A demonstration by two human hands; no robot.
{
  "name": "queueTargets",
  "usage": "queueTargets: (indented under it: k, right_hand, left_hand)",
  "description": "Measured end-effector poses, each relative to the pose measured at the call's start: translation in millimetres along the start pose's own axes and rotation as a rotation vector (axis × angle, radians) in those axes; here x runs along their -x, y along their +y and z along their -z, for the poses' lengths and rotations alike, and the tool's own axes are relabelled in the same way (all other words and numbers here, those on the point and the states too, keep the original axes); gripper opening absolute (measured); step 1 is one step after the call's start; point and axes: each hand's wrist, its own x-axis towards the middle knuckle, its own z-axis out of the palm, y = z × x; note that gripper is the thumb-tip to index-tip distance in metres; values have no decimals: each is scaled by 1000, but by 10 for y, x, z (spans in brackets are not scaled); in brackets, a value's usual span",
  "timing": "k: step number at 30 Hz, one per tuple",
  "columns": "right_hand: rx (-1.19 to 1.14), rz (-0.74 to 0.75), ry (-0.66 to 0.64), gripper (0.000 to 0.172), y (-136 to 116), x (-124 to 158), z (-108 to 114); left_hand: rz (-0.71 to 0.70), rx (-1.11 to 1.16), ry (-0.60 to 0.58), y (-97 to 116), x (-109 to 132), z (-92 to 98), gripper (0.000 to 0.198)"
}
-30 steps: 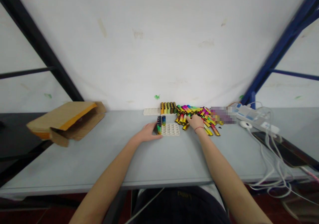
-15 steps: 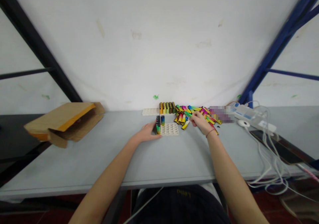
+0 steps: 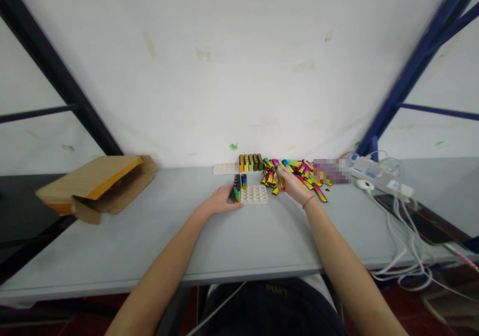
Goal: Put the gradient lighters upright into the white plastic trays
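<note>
My left hand grips the left end of a white tray with round holes, its thumb at the near corner and its other fingers partly hidden. A row of shiny tubes with dark tops stands upright along the tray's left edge. One blue tube stands alone in the neighbouring row, at the back. My right hand is closed on a slim green-and-gold tube, tilted, at the near side of a loose pile of shiny multicoloured tubes. Whether the tubes are lighters, I cannot tell.
Behind, a second white tray is filled on its right with upright yellow, green and brown tubes. A torn brown cardboard box lies at left. At right are a power strip, white cables and a dark phone.
My right hand has moved a little left and toward me from the pile, turning the green-and-gold tube more upright. My left hand has stayed at the tray.
</note>
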Motion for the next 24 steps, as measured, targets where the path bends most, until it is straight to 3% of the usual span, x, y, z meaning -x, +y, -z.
queueTargets:
  k: [5,9,15,24]
  right_hand:
    - [137,67,44,50,16,13,-44]
    - [63,83,57,50,54,-20,-92]
    - [-190,-147,19,65,27,-22,-150]
    - [-116,-248,97,68,22,-14,-214]
  left_hand:
    - [7,35,11,13,2,10,69]
    - [0,44,-1,32,1,20,70]
    - [-13,52,18,36,5,25,65]
    - [-11,32,26,22,-2,13,64]
